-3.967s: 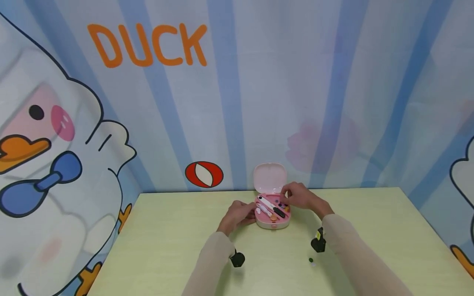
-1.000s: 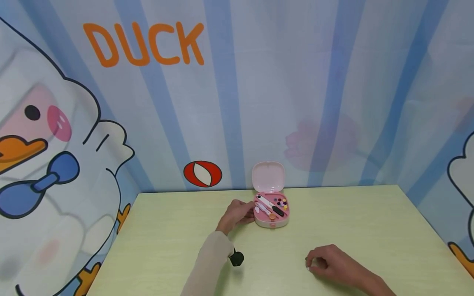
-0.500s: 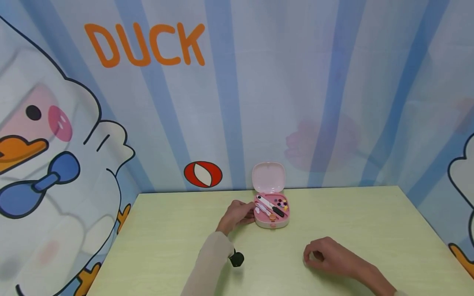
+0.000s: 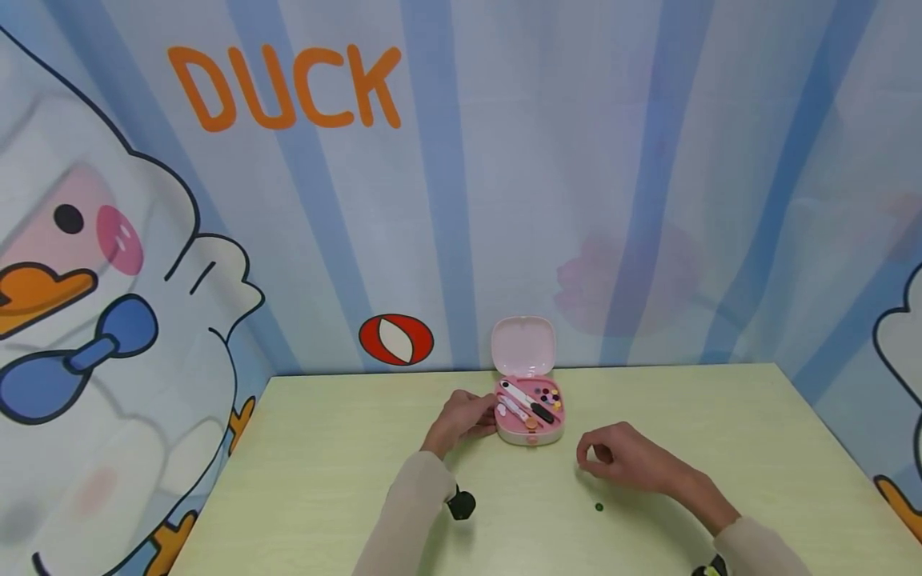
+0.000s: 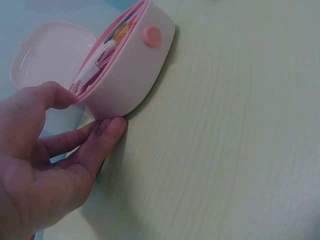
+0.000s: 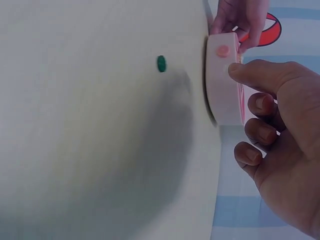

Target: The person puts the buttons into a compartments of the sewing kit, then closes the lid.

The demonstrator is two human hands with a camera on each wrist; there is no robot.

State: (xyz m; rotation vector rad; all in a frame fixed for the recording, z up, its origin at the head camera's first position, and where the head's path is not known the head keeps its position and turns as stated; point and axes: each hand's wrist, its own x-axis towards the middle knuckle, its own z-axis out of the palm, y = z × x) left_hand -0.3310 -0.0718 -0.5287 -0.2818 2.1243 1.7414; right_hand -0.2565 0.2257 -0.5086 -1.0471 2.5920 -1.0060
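A small pink-and-white sewing kit case (image 4: 529, 436) stands at the back of the table with its lid (image 4: 523, 346) raised. Inside lie a white tool with a black end (image 4: 529, 402), an orange round piece (image 4: 531, 423) and several small coloured buttons (image 4: 551, 398). My left hand (image 4: 461, 416) holds the case's left side, thumb on the rim and fingers low on the wall. Front right of the case, my right hand (image 4: 627, 458) is raised above the table, thumb and forefinger together. A tiny pale button (image 6: 227, 69) shows faintly at its fingertip; its details are unclear.
A small green button (image 4: 599, 506) lies on the pale wooden table (image 4: 346, 480), in front of the right hand. Behind the case hangs a blue striped curtain (image 4: 497, 176) with a printed duck.
My right hand left the case, went down to the small pieces at the front right, and now rises back toward the case. The pale piece beside the green button is gone. My left hand stays put.
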